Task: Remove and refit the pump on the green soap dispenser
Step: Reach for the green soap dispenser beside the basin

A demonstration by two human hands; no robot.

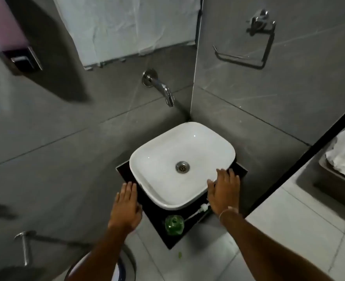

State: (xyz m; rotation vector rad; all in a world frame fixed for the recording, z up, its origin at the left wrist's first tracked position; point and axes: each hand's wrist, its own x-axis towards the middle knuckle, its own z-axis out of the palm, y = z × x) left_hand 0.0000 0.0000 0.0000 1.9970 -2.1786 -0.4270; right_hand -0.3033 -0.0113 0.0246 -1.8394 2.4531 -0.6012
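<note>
Presently both hands are seen flat and spread, nothing held in either grip; the left hand (pixel 127 205) is laid palm down on the near-left edge of the black table (pixel 147 207), fingers together and extended; the right hand (pixel 224 191) is laid over the near-right rim of the white basin (pixel 157 159), fingers fanned, a thin bracelet (pixel 227 210) noted at the wrist. The green soap dispenser (pixel 174 224) is found between the two grips, nearer to the viewer than both, standing on the table's near corner just in front of the basin; its neck is seen open from above. The pump (pixel 203 207) is observed off the bottle, lying on the table just below the right grip's heel; its white collar is close to that palm, partly hidden by it, and its thin tube is run back toward the bottle's right side; whether tube and bottle touch cannot be told. Beyond both grips, a chrome tap (pixel 163 90) is fixed to the grey tiled wall (pixel 46 122) above the basin.
</note>
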